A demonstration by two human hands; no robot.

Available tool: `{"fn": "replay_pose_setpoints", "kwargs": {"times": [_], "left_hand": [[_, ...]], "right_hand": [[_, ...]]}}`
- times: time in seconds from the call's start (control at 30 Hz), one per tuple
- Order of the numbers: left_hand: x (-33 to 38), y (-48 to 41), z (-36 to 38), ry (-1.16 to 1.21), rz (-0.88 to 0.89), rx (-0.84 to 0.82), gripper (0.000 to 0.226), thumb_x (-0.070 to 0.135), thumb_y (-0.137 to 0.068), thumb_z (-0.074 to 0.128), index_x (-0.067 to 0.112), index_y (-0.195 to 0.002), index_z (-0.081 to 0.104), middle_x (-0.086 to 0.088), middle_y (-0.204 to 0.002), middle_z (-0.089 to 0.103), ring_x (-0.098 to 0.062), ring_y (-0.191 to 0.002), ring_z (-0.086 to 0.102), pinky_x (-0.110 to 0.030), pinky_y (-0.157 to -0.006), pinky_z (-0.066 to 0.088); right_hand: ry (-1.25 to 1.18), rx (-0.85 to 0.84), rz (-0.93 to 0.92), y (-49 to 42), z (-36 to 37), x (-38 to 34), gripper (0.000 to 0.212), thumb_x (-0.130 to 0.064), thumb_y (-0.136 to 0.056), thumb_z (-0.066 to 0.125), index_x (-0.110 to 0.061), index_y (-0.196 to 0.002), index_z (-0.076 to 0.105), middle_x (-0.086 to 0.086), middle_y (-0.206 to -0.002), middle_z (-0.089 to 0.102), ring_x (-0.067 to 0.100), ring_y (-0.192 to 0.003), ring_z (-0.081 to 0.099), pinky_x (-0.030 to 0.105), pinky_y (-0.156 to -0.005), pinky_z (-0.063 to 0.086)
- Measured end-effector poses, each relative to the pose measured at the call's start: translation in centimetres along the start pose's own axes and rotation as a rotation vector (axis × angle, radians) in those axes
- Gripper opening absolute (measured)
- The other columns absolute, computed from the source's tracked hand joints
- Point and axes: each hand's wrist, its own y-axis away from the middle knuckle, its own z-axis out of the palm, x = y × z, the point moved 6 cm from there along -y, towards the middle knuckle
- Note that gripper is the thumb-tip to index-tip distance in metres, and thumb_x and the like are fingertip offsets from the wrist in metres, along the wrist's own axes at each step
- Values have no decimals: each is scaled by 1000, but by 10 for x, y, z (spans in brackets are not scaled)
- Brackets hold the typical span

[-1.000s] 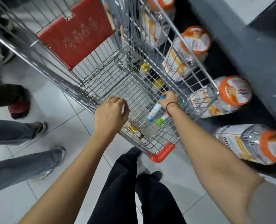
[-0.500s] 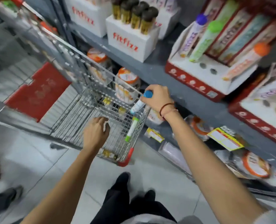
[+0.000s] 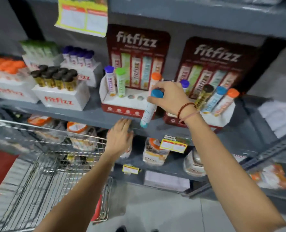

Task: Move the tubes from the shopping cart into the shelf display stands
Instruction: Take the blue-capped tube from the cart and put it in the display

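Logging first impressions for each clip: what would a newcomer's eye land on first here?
First, the right hand at centre, holding a blue-capped tube tilted before the left display stand, where two holes stand empty. Then the dark fitfizz backboards behind, and the left hand reaching toward the shelf edge.

Held tube (image 3: 149, 108): white body, blue cap, teal base. Left display stand (image 3: 122, 104): white tray, red front, dark red backboard with white lettering; its tubes carry purple, green and orange caps. Shelf (image 3: 88, 116): grey. Shopping cart (image 3: 52, 178): silver wire, red trim
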Motion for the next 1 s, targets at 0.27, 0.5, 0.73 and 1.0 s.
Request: {"fn": "replay_pose_setpoints", "kwargs": {"times": [0.27,0.5,0.73,1.0], "left_hand": [[24,-10,44,-82,124,-116,51,24,-90,56,2,-133,41,-18,-140,45,-32,-132,38,-49,-109,25],[18,-6,46,-115,157,-133,54,30,-93,49,7,-139,32,-12,-148,35,-26,-138,27,-45,-114,14],[14,-5,42,-120,190,-135,53,29,-94,46,7,-140,31,-12,-149,33,-24,-139,25,-42,-115,14],[-16,-4,31,-153,128,-123,54,32,-95,45,6,-140,30,-12,-149,33,-25,-139,26,-43,-115,16]], "right_hand": [[129,-121,-34,18,-40,22,27,-1,-79,60,-7,-105,66,4,-95,58,21,-82,50,22,-72,37],[58,-95,-25,5,-43,36,7,-15,-84,66,-11,-88,68,-2,-91,58,13,-88,52,18,-80,44],[39,-20,-54,-17,-37,40,27,-19,-82,68,-14,-108,60,2,-111,61,12,-103,50,23,-83,39],[102,5,-123,-57,-37,10,39,-20,-82,69,-11,-119,60,8,-122,62,24,-118,50,25,-95,37]]}}
